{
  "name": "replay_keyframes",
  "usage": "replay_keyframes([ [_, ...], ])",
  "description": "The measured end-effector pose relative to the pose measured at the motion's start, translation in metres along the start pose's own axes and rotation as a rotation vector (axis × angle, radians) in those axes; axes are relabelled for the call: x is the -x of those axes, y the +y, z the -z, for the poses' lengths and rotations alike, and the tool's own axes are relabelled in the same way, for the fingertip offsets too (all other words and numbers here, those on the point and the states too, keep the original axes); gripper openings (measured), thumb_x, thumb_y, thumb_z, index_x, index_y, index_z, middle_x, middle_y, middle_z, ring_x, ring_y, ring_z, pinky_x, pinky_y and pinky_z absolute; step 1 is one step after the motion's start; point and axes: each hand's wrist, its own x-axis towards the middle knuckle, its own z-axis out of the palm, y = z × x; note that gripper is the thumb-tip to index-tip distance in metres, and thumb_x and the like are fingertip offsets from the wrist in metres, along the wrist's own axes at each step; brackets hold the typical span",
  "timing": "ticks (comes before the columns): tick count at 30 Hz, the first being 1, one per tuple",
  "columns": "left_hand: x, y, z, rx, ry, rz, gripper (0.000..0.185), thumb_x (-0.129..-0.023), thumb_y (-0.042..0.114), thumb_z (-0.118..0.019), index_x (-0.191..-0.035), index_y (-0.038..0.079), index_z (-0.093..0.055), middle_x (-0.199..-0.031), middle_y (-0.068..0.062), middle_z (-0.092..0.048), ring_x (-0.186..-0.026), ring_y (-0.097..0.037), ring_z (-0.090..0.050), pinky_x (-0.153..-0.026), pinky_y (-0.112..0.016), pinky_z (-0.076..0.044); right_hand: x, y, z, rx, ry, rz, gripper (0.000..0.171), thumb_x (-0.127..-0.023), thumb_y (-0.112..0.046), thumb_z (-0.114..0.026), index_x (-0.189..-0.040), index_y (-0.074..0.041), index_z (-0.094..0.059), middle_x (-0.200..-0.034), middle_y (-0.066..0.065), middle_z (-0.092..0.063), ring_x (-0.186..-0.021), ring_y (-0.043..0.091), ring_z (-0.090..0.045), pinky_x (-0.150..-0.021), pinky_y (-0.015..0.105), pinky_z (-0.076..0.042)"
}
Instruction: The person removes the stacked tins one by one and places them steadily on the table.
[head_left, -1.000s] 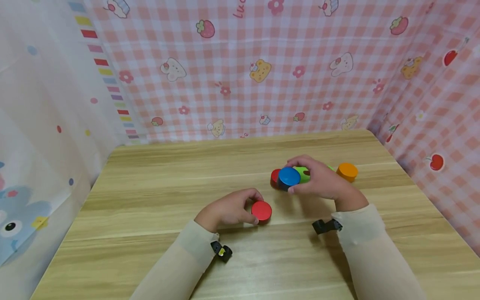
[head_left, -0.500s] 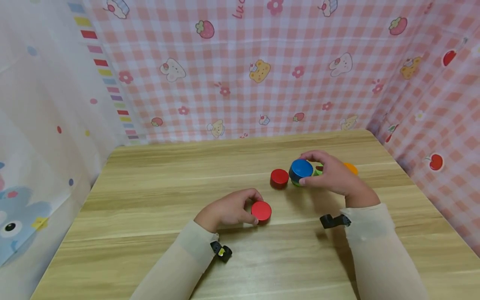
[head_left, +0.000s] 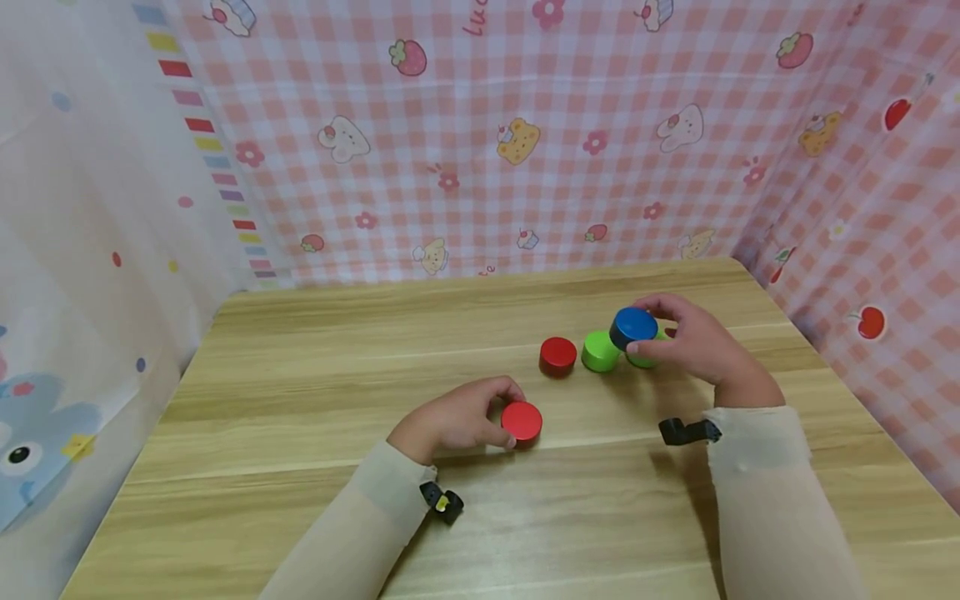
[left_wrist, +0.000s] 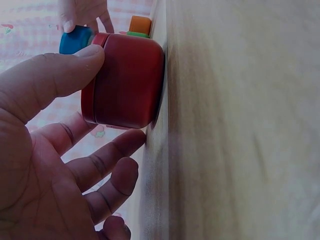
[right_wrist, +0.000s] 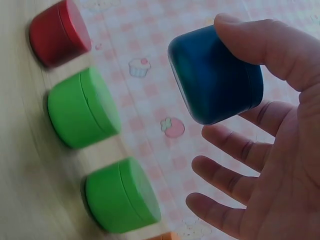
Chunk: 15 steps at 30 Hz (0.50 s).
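Note:
My left hand (head_left: 461,417) pinches a small round red lidded tin (head_left: 521,423) standing on the table, thumb on the near side and index finger behind. In the left wrist view, its lid seam shows under the thumb, and the other fingers curl loosely below. My right hand (head_left: 697,350) holds a blue lidded tin (head_left: 633,328) in the air between thumb and index finger. In the right wrist view, the blue tin is tilted and the remaining fingers are spread apart. Below it stand two green tins (right_wrist: 83,110), the right one partly covered by the blue tin in the head view.
A second red tin (head_left: 558,357) stands left of the green ones, all in a row. An orange tin (left_wrist: 140,25) at the row's right end is hidden behind my right hand in the head view. Checked cloth (head_left: 480,167) hangs along the table's back edge.
My right hand has carried the blue tin rightward and slightly back, from beside the second red tin to over the right green tin. My left hand stays still on its red tin.

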Motion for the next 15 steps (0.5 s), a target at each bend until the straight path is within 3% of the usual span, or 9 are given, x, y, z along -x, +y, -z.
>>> replay_keyframes([
  [15, 0.0, 0.0, 0.0, -0.008, 0.003, 0.001, 0.043, -0.085, 0.011, -0.084, -0.12, 0.027, -0.064, -0.119, 0.007, -0.065, -0.116, -0.02, -0.056, -0.106, -0.045, -0.043, 0.004, 0.019, 0.019, -0.012, 0.049, -0.152, 0.074, -0.096, -0.037, -0.079, -0.154, -0.006, -0.045, -0.162, 0.027, -0.039, -0.151, 0.053, -0.03, -0.115, 0.071, -0.035],
])
